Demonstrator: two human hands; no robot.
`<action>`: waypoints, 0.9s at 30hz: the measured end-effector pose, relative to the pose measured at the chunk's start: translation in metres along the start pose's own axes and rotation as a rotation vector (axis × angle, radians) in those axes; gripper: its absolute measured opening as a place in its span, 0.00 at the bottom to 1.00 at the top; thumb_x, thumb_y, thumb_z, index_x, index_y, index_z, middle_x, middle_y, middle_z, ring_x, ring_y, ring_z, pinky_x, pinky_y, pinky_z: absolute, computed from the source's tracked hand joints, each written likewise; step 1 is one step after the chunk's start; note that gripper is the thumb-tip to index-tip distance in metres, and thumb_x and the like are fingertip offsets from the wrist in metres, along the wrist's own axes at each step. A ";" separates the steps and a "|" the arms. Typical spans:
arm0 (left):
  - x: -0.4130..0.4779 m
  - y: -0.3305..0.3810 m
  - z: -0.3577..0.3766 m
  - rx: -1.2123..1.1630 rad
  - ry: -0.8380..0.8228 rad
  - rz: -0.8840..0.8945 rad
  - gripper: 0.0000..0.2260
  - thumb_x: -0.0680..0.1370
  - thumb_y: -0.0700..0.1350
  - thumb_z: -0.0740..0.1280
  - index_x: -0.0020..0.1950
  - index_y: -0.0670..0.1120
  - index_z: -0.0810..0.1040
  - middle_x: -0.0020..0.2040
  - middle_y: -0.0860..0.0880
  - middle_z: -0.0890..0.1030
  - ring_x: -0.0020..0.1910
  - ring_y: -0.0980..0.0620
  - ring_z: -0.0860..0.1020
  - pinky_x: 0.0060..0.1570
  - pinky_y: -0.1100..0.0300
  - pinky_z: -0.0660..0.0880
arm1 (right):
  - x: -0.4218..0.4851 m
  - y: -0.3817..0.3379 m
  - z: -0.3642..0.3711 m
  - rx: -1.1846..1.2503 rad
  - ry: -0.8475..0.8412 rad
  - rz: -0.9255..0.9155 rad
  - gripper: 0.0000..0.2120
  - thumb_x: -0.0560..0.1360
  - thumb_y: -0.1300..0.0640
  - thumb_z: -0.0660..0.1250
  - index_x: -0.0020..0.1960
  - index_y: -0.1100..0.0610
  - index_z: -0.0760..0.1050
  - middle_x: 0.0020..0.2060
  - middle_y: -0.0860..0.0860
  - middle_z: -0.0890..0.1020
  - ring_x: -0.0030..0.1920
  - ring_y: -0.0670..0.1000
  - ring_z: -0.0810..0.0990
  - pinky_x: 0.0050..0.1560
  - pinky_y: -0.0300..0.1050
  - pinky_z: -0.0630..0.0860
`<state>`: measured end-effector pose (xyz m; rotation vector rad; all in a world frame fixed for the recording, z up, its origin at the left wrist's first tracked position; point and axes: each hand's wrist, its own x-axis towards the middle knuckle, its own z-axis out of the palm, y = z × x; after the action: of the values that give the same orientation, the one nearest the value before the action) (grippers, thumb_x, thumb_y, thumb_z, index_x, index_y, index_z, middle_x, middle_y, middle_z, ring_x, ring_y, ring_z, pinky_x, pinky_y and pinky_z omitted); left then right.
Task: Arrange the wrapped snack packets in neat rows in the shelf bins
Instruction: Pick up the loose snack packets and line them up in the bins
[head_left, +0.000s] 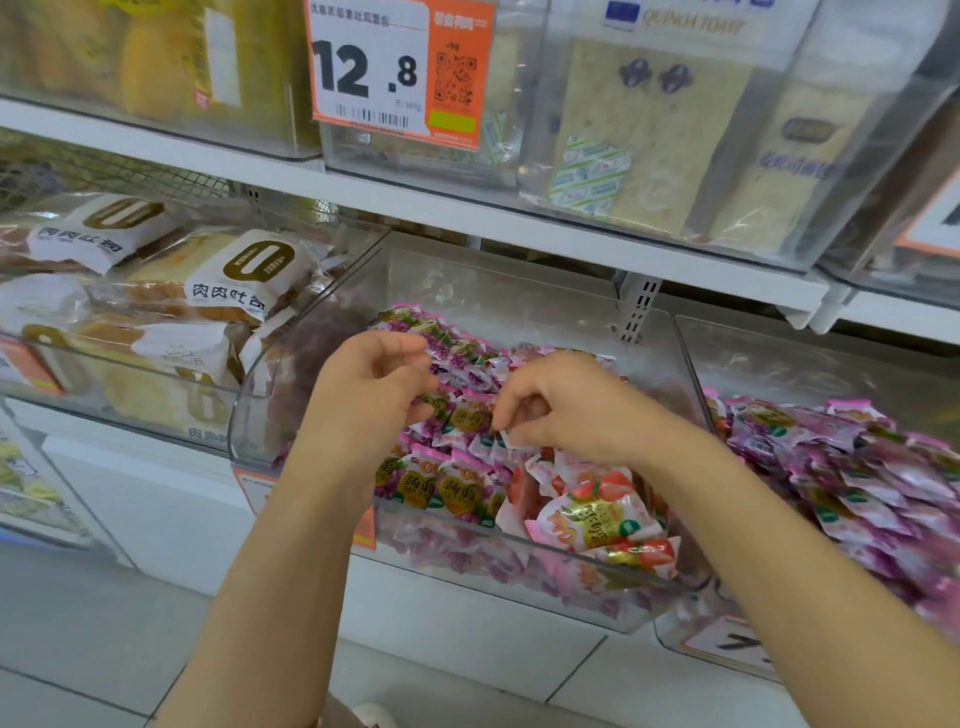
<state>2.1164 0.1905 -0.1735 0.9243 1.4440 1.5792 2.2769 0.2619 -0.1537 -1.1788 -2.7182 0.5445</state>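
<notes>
- Pinched between the curled fingers of the right hand (558, 410) is the edge of one purple snack packet (467, 418), in the middle of the clear bin (519, 291).
- Fingers of the left hand (379, 379) are bent in a narrow pinch just beside the same row; whether a packet is actually held cannot be told.
- Purple packets are stood on edge in rows that run from the bin's front toward its back, directly under and between both hands.
- Red strawberry packets (602, 514) are seen lying loose at the front right corner, nearer the right hand, tilted and not lined up.
- A judgement: the right hand is better placed to straighten them.
- To the right, a second bin (810, 364) is filled with a looser purple pile (852, 457).
- To the left, bread loaves (208, 291) are stacked in another bin; a price tag (395, 67) hangs above.
</notes>
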 end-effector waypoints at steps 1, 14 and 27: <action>0.000 0.000 0.002 0.006 -0.007 -0.001 0.09 0.78 0.34 0.63 0.55 0.45 0.76 0.53 0.47 0.79 0.49 0.52 0.80 0.46 0.60 0.79 | -0.005 0.002 -0.008 -0.012 -0.020 -0.016 0.07 0.71 0.62 0.72 0.48 0.54 0.82 0.38 0.43 0.79 0.37 0.38 0.75 0.39 0.32 0.73; -0.003 -0.006 0.018 0.070 -0.136 -0.030 0.05 0.79 0.38 0.63 0.51 0.46 0.76 0.51 0.45 0.80 0.47 0.52 0.80 0.40 0.62 0.77 | -0.014 0.009 -0.005 0.144 0.034 -0.060 0.03 0.71 0.61 0.72 0.42 0.55 0.80 0.34 0.41 0.77 0.33 0.38 0.75 0.37 0.30 0.71; -0.013 -0.010 0.055 0.176 -0.315 0.003 0.15 0.78 0.52 0.63 0.59 0.45 0.75 0.53 0.42 0.80 0.53 0.47 0.79 0.51 0.53 0.78 | -0.025 0.003 -0.013 0.725 0.231 0.138 0.06 0.76 0.64 0.64 0.48 0.60 0.80 0.23 0.44 0.78 0.25 0.39 0.73 0.26 0.33 0.69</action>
<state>2.1720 0.2019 -0.1788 1.2182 1.3687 1.2546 2.2990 0.2490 -0.1421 -1.1216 -1.9685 1.1910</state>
